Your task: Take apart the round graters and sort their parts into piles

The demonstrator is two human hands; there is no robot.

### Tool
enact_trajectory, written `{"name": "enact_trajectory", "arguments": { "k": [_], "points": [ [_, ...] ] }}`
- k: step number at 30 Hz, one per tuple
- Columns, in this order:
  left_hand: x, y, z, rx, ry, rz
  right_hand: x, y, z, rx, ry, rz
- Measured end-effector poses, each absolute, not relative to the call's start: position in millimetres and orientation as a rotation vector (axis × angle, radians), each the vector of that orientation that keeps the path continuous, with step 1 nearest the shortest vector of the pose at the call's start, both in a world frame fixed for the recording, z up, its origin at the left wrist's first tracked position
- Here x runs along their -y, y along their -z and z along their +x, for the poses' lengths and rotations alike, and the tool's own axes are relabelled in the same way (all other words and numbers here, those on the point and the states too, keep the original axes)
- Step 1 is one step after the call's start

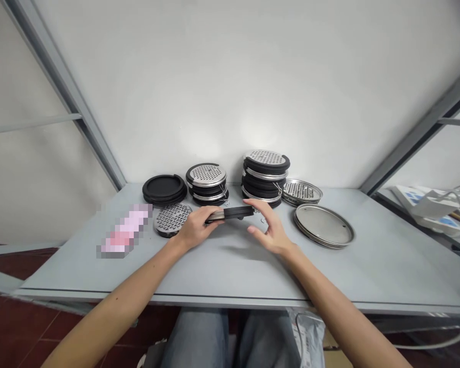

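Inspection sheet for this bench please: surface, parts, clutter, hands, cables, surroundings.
Surface: grey table, parts mostly along its back.
Job's things: black-and-metal piece, held edge-on; shorter mixed stack and taller mixed stack, perforated metal on top; black discs; perforated disc; plain metal discs.
Clutter: pixelated pink item, unidentifiable; bagged package below table level.
Hands: left hand grips the piece; right hand open by its other end, contact unclear.
Cables: white cable, lower right.
Surroundings: pale wall, grey frame post, reddish floor.

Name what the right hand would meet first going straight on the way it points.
Probably the black piece in the left hand; depth is unclear, and the right hand may be touching it.
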State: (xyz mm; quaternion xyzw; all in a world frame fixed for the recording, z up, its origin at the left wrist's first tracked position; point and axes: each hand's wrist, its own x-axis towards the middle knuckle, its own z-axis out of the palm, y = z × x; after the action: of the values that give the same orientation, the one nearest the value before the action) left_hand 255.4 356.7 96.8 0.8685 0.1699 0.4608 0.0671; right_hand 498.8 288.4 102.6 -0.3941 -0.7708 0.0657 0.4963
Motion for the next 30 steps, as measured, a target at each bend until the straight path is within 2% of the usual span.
{"name": "enact_trajectory", "arguments": {
  "k": [14,30],
  "points": [
    [-354.1,-100.1,261.9,-0.398,-1.144,2.621,-290.9,-98.6,499.9,2.094,-0.061,-0.96],
    [-351.8,-103.2,264.4,-0.415,-1.304,2.518,-293.2,-93.7,504.8,2.123,0.132,-1.006]
  ]
}}
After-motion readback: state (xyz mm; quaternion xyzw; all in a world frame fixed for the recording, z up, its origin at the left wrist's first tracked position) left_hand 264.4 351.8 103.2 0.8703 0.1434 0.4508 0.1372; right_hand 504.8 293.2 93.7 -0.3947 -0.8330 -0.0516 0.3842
